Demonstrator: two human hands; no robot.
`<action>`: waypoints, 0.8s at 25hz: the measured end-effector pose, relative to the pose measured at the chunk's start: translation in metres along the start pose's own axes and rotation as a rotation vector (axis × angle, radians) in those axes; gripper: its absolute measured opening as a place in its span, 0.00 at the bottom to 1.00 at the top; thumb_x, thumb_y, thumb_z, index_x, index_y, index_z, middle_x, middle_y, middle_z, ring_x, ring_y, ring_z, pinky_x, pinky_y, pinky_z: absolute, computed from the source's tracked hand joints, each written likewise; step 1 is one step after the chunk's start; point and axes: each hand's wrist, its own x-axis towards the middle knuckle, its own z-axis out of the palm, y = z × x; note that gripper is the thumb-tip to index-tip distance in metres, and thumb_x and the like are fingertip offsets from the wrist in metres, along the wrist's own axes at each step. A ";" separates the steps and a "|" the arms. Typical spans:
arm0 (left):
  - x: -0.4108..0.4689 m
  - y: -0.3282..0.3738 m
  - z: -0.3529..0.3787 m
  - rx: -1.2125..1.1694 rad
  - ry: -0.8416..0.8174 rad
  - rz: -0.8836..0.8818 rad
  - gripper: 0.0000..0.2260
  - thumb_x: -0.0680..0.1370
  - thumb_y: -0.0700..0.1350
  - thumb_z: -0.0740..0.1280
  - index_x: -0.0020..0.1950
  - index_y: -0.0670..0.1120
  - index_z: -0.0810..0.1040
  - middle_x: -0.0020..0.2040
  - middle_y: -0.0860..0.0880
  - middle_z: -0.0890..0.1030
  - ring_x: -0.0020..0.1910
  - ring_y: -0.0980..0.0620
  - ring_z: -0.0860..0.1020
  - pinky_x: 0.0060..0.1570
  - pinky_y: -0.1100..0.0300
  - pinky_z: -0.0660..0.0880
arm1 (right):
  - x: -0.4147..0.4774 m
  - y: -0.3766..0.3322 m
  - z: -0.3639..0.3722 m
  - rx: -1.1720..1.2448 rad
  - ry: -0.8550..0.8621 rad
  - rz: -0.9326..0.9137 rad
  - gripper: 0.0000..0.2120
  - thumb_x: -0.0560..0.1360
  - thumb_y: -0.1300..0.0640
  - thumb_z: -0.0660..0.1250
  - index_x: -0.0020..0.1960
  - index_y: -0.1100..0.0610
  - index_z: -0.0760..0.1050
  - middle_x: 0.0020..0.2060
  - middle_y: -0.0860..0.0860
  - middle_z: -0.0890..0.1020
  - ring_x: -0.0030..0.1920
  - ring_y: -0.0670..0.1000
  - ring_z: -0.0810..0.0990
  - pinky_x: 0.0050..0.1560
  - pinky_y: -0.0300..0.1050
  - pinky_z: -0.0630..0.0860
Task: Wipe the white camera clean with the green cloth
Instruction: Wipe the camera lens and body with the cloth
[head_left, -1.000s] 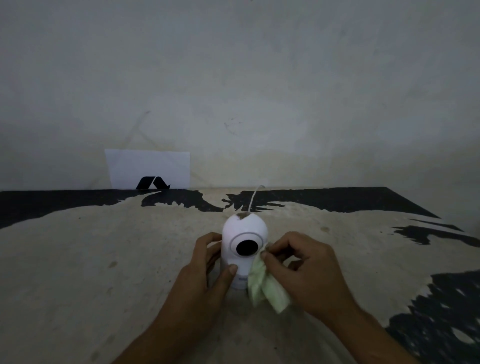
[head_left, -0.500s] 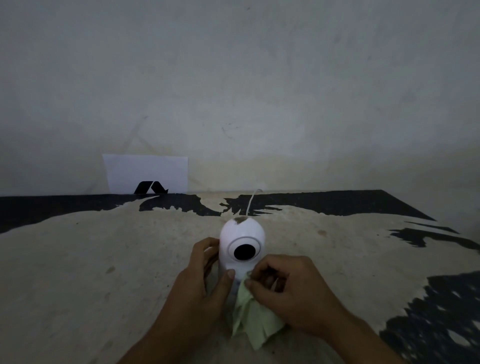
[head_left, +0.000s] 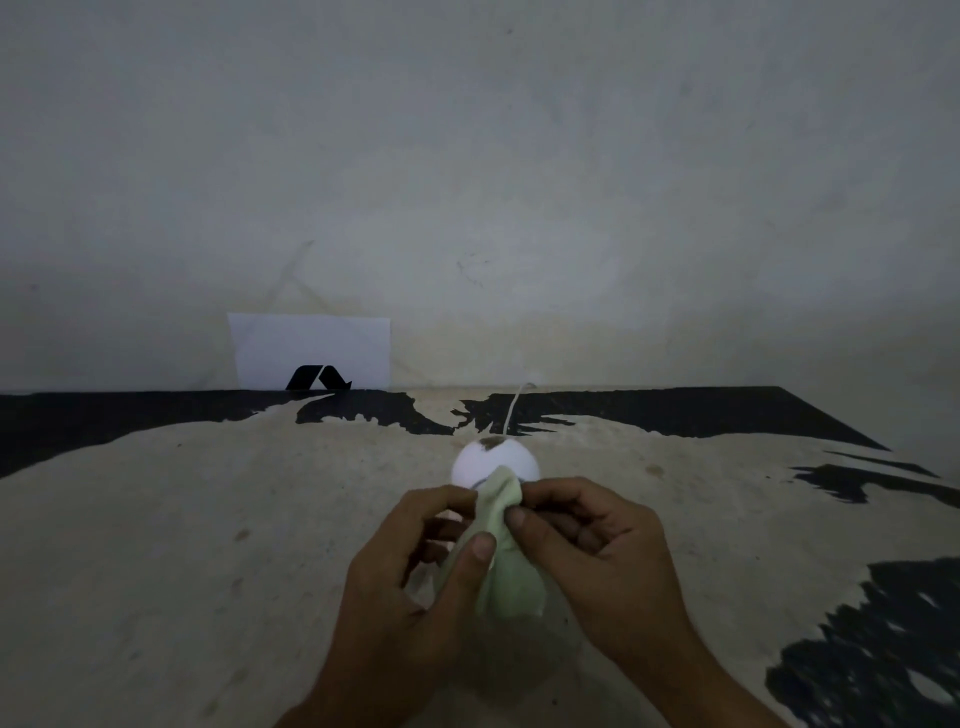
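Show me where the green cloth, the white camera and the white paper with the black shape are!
green cloth (head_left: 511, 582): head view, on its hanging lower folds.
white camera (head_left: 511, 457): head view, on its round top.
white paper (head_left: 311, 343): head view, on its blank middle.

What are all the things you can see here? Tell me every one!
camera: one, white, middle of the table, brown smudge on top, front covered by the cloth
cloth: one, pale green, draped over the camera's front
cable: one, white, runs from behind the camera toward the wall
card: one, white with a black logo, leaning on the wall, back left
table: one, beige with black patches
hands: two; left hand steadies the camera, right hand pinches the cloth
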 end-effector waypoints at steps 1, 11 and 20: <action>-0.001 0.000 0.000 -0.019 0.001 -0.009 0.11 0.72 0.53 0.66 0.54 0.57 0.76 0.47 0.55 0.82 0.44 0.54 0.82 0.38 0.62 0.80 | -0.001 0.001 0.001 0.002 -0.018 0.008 0.09 0.69 0.69 0.71 0.46 0.59 0.83 0.41 0.53 0.87 0.43 0.53 0.86 0.44 0.40 0.81; 0.017 -0.007 -0.007 0.214 0.209 0.074 0.10 0.74 0.39 0.63 0.51 0.50 0.78 0.49 0.56 0.79 0.50 0.61 0.77 0.49 0.72 0.73 | 0.002 0.012 -0.006 -0.494 0.226 -0.163 0.13 0.74 0.64 0.67 0.50 0.47 0.78 0.46 0.41 0.82 0.47 0.46 0.80 0.45 0.44 0.78; 0.040 -0.002 0.009 0.306 0.112 0.099 0.09 0.72 0.50 0.67 0.45 0.46 0.76 0.44 0.52 0.77 0.44 0.59 0.75 0.47 0.70 0.72 | 0.008 0.028 0.001 -0.286 -0.017 0.046 0.20 0.74 0.40 0.62 0.65 0.42 0.69 0.60 0.38 0.78 0.59 0.40 0.77 0.56 0.44 0.77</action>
